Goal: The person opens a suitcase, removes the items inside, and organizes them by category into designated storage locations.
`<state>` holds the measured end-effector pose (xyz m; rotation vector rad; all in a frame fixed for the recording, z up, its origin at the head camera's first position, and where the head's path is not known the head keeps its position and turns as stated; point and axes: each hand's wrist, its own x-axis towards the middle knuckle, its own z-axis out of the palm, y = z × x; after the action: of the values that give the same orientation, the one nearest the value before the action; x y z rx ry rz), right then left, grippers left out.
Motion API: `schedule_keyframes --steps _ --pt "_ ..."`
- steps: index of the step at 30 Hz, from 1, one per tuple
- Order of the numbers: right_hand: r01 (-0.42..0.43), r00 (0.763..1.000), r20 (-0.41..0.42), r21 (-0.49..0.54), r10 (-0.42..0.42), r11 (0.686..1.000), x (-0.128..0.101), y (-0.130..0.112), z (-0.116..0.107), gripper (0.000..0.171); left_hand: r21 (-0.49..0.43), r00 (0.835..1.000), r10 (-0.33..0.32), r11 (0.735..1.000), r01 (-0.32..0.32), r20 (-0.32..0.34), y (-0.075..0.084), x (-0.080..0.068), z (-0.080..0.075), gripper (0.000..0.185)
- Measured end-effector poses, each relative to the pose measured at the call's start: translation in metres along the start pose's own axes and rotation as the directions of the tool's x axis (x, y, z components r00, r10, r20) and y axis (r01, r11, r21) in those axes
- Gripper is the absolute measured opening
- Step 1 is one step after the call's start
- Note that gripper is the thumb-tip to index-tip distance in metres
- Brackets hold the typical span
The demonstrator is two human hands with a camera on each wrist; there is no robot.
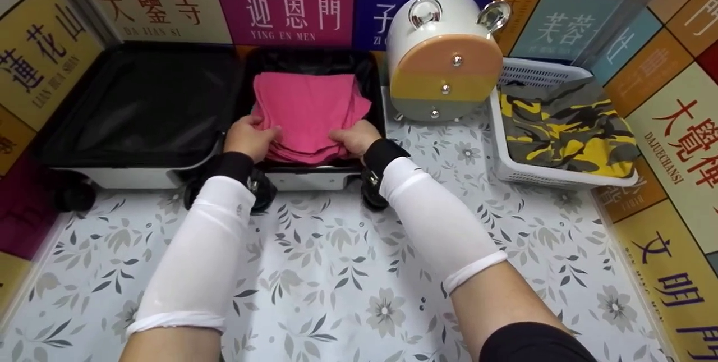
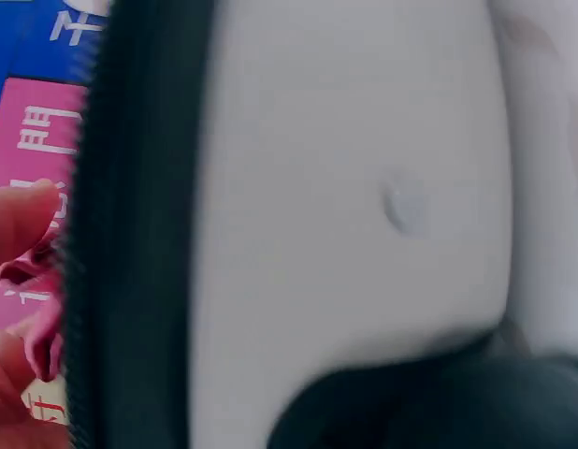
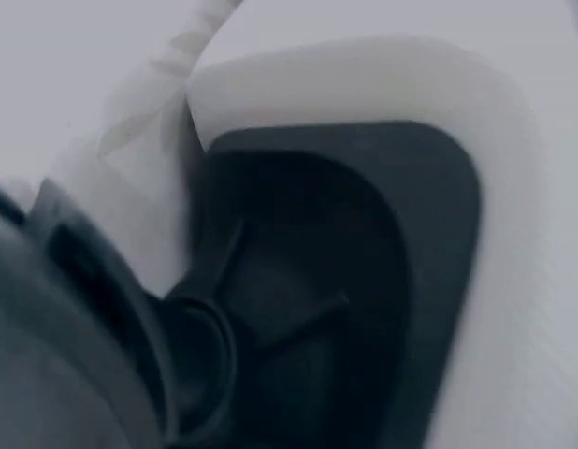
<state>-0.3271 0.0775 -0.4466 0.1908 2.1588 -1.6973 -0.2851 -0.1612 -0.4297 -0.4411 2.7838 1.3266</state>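
A folded pink garment (image 1: 308, 106) lies in the right half of an open black-lined suitcase (image 1: 134, 174) with a white shell. My left hand (image 1: 251, 136) grips the garment's near left corner. My right hand (image 1: 352, 138) grips its near right corner, fingers curled into the folds. In the left wrist view, fingers (image 2: 13, 220) pinch pink cloth (image 2: 41, 332) beside the suitcase's zipper edge (image 2: 102, 281) and white shell (image 2: 345, 234). The right wrist view shows only a dark wheel housing (image 3: 345, 281) in the white shell; the hand is hidden there.
A white round container (image 1: 446, 59) with an orange and yellow end lies on its side behind right. A white basket (image 1: 507, 165) holding a camouflage garment (image 1: 566, 126) stands at the right. The floral tabletop (image 1: 336, 250) is walled by colourful sign panels.
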Motion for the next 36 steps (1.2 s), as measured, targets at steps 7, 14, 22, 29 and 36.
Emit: schedule_keyframes --steps 7,14,22,29,36 --pt "-0.055 0.998 0.021 0.146 0.052 0.988 0.003 0.001 0.004 0.029 -0.130 0.989 -0.142 0.982 0.135 -0.049 0.008 0.001 0.001 0.084" --pt "-0.072 0.996 0.058 0.155 0.063 0.985 -0.001 -0.002 0.006 0.036 0.048 0.994 -0.074 0.996 0.070 0.081 0.012 0.002 0.006 0.078" --pt "0.050 0.999 0.019 0.031 -0.050 0.998 0.004 0.003 0.006 0.043 0.010 0.998 -0.025 1.000 0.024 0.063 0.008 0.008 0.010 0.067" --pt "0.190 0.980 -0.029 -0.144 -0.196 0.971 0.003 0.004 0.007 0.027 -0.058 0.996 0.091 0.994 -0.091 -0.005 0.010 0.006 0.018 0.052" --pt "0.346 0.914 -0.032 -0.457 -0.403 0.819 0.001 0.002 0.006 0.023 -0.089 0.973 0.210 0.972 -0.219 -0.096 0.011 -0.004 0.027 0.035"
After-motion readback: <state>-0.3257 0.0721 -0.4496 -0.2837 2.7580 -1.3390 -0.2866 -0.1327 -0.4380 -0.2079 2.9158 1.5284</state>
